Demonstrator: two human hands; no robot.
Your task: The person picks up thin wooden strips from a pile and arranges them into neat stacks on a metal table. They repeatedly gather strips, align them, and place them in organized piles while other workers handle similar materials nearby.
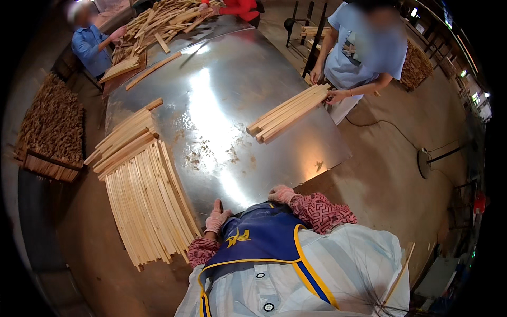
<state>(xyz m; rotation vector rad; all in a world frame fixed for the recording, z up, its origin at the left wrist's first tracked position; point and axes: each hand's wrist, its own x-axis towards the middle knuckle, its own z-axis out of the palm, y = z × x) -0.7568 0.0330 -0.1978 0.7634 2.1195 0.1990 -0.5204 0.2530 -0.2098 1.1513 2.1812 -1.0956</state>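
My left hand (215, 219), in a pale knit glove with dark fingertips, is at the near edge of the metal-topped table (274, 174). One finger sticks up apart from the others, and no wood strip shows in this hand. Beside it on the left lies a broad layer of pale wood strips (145, 203), side by side and jutting past the table edge. My right hand (282, 194), gloved too, is at the same edge in front of my blue apron (259, 232). Its fingers are curled, and whatever they may hold is hidden.
Shorter wood strips (127, 134) lie beyond the layer. At the right side, a co-worker (364, 47) grips a bundle of strips (288, 112). Two more people stand by a loose heap of wood (158, 24) at the far end. Stacked wood (53, 124) stands left; a fan (424, 162) stands right.
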